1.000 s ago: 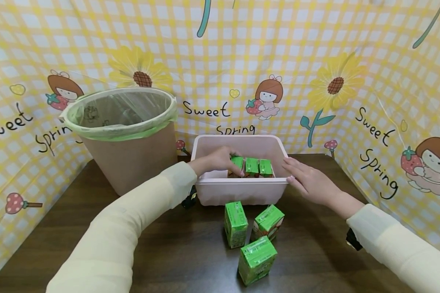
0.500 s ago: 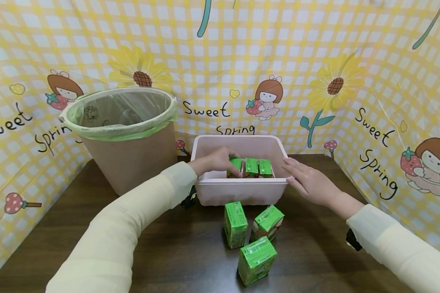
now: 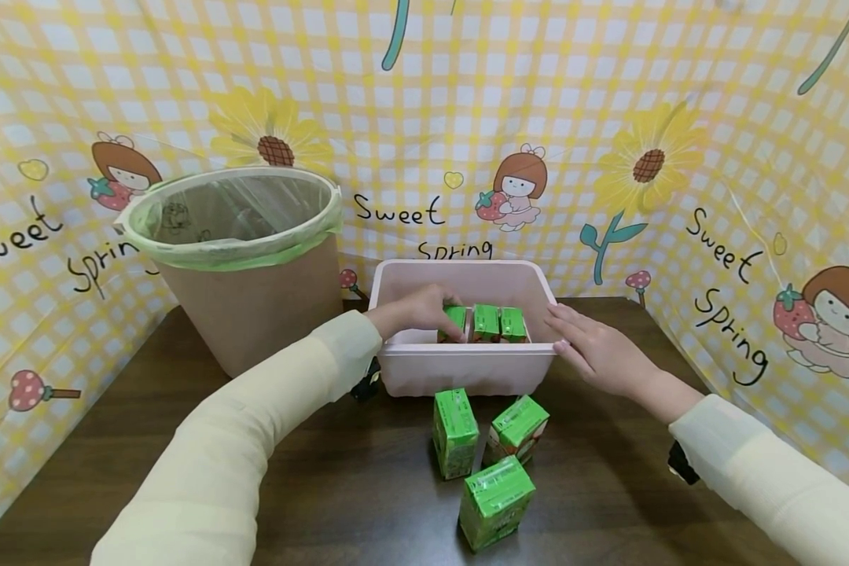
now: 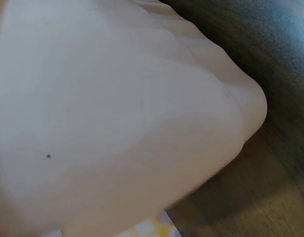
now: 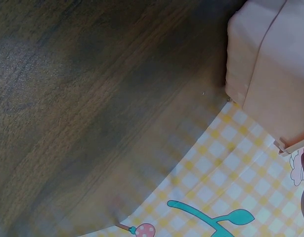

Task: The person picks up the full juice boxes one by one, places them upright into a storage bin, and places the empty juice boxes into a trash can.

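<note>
Inside the pale pink plastic tub (image 3: 460, 369), my left hand (image 3: 428, 305) grips a small green drink carton (image 3: 456, 316) between thumb and fingers. Two similar cartons stand beside it in the tub, a middle carton (image 3: 486, 322) and a right carton (image 3: 512, 324). My right hand (image 3: 601, 346) rests with straight fingers against the tub's right rim; a fingertip shows at the edge of the right wrist view. The left wrist view is filled mostly by the tub's outer wall (image 4: 117, 98), and the hand is hidden there.
Three more green cartons stand on the dark wooden table (image 3: 311, 503) in front of the tub: a left one (image 3: 456, 432), a right one (image 3: 516, 428) and a front one (image 3: 497, 503). A tall lined bin (image 3: 255, 314) stands at left. Patterned cloth (image 3: 424, 102) encloses the back and sides.
The carton in my left hand has sunk slightly lower into the tub, level with its neighbours. My right hand and the cartons on the table have stayed put.
</note>
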### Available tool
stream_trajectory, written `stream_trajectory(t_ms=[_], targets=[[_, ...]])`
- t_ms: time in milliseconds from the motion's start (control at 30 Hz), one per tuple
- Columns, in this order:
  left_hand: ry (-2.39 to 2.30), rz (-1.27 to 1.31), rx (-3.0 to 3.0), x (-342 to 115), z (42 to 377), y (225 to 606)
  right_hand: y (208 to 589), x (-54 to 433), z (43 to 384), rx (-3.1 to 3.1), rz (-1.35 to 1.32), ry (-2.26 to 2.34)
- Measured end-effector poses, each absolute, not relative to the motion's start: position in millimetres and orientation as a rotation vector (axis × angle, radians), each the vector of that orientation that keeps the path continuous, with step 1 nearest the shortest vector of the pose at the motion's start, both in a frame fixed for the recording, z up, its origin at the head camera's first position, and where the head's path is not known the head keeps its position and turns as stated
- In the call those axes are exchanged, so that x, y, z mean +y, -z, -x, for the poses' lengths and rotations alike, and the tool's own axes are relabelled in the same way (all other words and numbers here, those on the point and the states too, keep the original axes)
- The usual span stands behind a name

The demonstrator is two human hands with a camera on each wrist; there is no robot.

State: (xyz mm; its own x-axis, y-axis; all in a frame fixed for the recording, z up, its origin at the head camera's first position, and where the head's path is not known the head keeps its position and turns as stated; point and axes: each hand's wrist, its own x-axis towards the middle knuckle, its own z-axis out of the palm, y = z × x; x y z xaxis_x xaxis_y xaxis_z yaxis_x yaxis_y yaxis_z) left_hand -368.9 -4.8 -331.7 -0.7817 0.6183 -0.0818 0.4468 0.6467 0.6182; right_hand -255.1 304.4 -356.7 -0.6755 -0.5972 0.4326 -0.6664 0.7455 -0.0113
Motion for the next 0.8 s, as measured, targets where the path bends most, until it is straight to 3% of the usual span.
stream_trajectory(t_ms=[800], targets=[[-0.834, -0.879, 2.499, -9.3, 365.0, 323.3, 357.8, 304.1, 254.5, -2.549, -0.954, -0.238]])
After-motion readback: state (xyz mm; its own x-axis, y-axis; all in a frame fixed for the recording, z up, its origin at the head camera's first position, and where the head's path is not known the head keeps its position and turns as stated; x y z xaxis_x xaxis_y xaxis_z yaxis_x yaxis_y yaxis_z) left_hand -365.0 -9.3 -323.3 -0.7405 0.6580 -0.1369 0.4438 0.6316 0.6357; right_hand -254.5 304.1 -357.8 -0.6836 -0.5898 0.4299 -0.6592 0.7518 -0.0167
